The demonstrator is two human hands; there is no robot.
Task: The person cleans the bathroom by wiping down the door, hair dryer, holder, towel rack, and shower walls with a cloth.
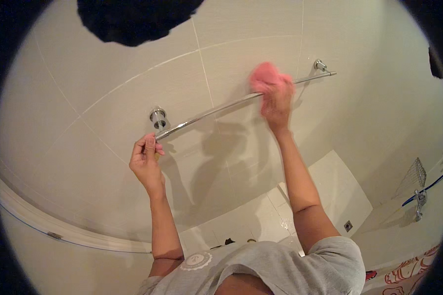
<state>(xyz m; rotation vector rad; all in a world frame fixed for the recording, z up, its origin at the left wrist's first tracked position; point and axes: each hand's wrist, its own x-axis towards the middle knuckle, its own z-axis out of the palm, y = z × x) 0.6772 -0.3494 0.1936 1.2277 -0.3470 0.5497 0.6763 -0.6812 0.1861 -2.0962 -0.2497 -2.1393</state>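
A chrome towel bar [219, 109] runs across the tiled wall, held by a round mount [157, 117] on the left and another mount [320, 65] on the right. My left hand [146, 155] pinches the bar's left end between thumb and fingers. Farther along, right of the middle, my right hand [277, 105] grips a pink cloth [266, 77] around the bar; hand and cloth are slightly blurred. Part of the bar is hidden under the cloth.
Pale tiles [118, 64] with light grout lines cover the wall. At the right are a wire rack [418, 172], a chrome tap [419, 202] with a blue hose [435, 183], and a patterned red-and-white curtain [408, 275]. A floor drain [348, 225] lies below on the right.
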